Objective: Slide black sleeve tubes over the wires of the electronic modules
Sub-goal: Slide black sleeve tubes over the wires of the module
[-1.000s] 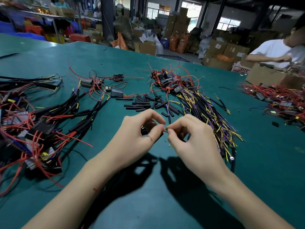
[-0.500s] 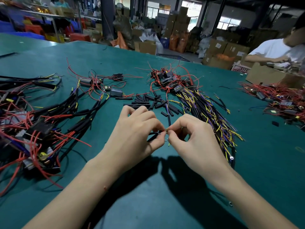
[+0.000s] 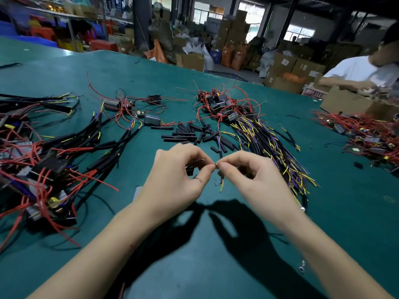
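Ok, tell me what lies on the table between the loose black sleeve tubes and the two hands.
Bare green table separates the loose sleeve tubes from the left hand and right hand, head view.

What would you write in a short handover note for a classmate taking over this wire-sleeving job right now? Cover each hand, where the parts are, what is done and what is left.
Left hand: grip pinched on a small black part, blurred, probably a sleeve tube.
Right hand: pinches thin wire ends, which hang below its fingertips.
Loose sleeve tubes lie just beyond the hands.
Done: sleeved modules are piled at left.
Left: the pile with bare yellow and purple wires at right, and seemingly the few modules behind the tubes.
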The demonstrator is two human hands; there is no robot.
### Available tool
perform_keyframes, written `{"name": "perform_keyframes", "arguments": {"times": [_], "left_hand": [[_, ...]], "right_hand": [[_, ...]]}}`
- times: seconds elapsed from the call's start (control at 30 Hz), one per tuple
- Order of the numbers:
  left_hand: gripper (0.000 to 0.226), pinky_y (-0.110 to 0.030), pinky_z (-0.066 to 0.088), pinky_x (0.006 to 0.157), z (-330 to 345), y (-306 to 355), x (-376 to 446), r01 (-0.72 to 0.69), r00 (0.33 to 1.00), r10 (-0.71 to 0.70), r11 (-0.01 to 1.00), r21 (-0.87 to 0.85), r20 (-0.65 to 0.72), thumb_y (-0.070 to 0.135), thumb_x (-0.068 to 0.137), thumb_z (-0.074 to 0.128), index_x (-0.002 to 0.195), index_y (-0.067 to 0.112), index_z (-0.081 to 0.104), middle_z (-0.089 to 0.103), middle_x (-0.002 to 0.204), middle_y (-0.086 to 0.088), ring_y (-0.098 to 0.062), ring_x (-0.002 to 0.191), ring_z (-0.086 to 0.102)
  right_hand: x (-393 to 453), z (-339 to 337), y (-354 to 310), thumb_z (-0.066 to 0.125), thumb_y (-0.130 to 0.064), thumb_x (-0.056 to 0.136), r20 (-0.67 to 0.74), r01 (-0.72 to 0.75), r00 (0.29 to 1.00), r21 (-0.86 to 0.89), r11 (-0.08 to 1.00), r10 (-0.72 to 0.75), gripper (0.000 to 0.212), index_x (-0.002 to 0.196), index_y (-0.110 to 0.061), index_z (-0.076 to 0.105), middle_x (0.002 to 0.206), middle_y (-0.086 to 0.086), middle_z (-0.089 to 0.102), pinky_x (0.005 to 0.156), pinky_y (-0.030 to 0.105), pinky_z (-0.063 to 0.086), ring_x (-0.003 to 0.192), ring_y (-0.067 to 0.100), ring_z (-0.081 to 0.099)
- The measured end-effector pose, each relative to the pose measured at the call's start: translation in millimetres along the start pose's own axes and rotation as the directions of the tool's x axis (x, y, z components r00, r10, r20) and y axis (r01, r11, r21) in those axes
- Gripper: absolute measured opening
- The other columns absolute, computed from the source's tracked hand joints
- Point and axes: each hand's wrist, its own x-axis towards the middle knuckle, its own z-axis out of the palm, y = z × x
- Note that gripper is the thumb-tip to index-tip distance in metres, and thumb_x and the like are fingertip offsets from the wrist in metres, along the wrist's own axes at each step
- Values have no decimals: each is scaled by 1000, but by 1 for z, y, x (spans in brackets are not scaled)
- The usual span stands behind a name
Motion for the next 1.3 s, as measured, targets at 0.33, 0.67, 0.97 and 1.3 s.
{"name": "perform_keyframes", "arguments": {"times": [0.33,0.67,0.97,1.3], "left_hand": [[9,-35,31,76,-3,-2,-2,-145,989,133,955,260,64,32,82,59,79,25,64,60,77,13,-10,80,52],[21,-8,33,54,-8,0,6,271,930,-183,927,-258,318,8,87,64,68,17,65,54,50,16,4,48,42],[12,-9,37,57,-7,-9,6,256,944,-182,930,-264,275,18,86,66,74,16,68,58,59,15,4,54,45],[12,-5,31,47,-9,-8,5,258,948,-189,926,-275,255,16,87,66,76,12,68,54,49,20,6,44,41]], "right_hand": [[3,-9,4,69,-20,85,85,-35,996,29,999,32,7,78,-19,70,67,-6,58,56,21,36,57,8,44],[-3,1,7,45,-6,96,241,547,614,-816,186,-751,13,86,-8,53,93,10,67,54,37,37,67,27,53],[-11,8,13,66,-15,87,-108,261,954,-158,952,-279,13,99,-19,63,85,-10,64,71,25,47,72,10,58],[-9,9,4,69,-6,83,-9,-148,985,452,879,171,17,97,-13,62,74,0,69,62,12,44,61,2,57]]}}
